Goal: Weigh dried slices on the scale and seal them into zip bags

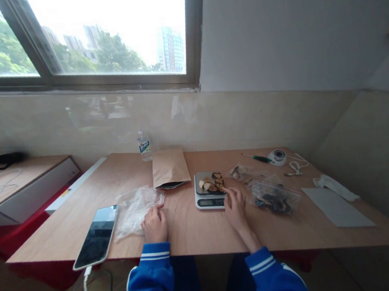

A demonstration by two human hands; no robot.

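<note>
- Resting on the wooden table, near edge: left hand, fingers loosely curled, at the right border of a clear plastic bag; whether it grips the plastic, cannot be told.
- Right hand: reaching to the right side of the scale, fingertips at the brown dried slices; whether a slice is pinched, cannot be told.
- Digital scale: one, white, with dark display facing the person; stands right of the table's middle, between the hands and slightly beyond them.
- Brown dried slices: several, some paler, in a small group on the scale's plate.
- Zip bag: one, clear, right of the right hand, containing dark pieces.
- Smaller bag: one, clear, just beyond the scale's right side, contents unclear.
- Kraft pouch: one, lying flat, dark mouth toward the person, behind and left of the scale.
- Bottle: one, clear, labelled, upright beside the pouch.
- Phone: one, dark screen upward, at the near left edge, white cable attached.
- Screwdriver: one, green and black handle, beside a round white device.
- Pale sheet: one, flat, far right.
- Sleeves: two, blue, white-striped cuffs.
</note>
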